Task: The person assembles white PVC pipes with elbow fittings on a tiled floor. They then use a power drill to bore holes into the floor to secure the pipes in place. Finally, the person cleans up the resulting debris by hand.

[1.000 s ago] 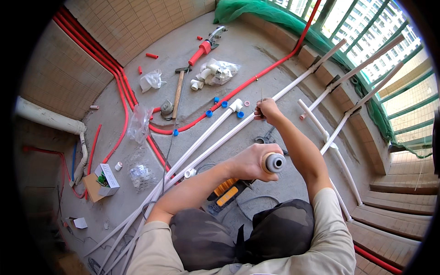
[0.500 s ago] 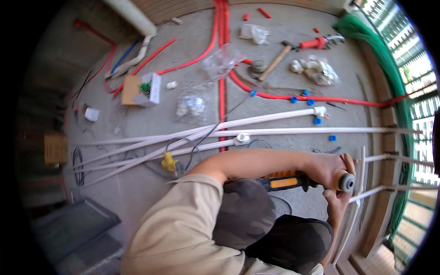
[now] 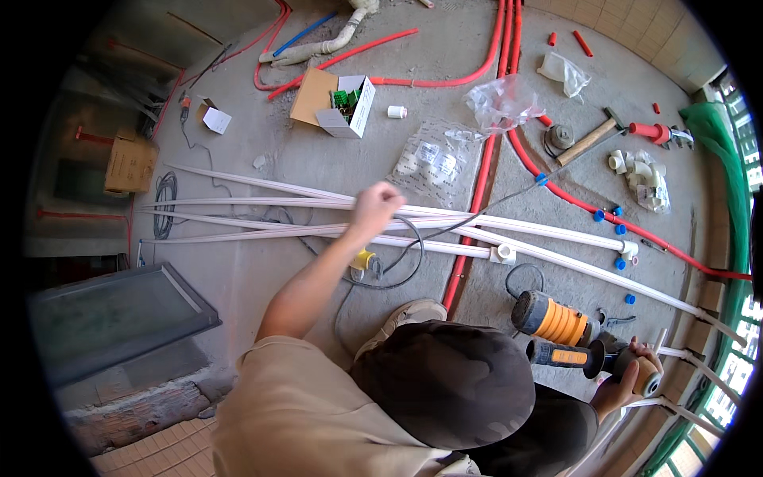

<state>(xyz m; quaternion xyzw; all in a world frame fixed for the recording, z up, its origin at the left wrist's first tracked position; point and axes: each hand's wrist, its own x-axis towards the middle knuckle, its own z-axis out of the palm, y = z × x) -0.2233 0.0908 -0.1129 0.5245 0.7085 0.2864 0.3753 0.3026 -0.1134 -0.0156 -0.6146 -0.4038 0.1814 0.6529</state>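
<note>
- Grey floor (image 3: 262, 310) lies under everything.
- Long white pipes (image 3: 442, 222) stretch side to side across the floor.
- Red pipes (image 3: 433, 83) run beyond the white pipes, and one goes under them.
- An orange and black power tool (image 3: 556, 322) is on the near side of the white pipes, over to the right.
- The right hand (image 3: 620, 391) has its grip around the tool's nose.
- An open box (image 3: 362, 107) with green bits sits beyond the white pipes.
- The left hand (image 3: 375, 210) is above the white pipes, fingers curled; I can't tell if its grip holds anything.
- Small blue caps (image 3: 630, 299) lie around the white pipes' right ends.
</note>
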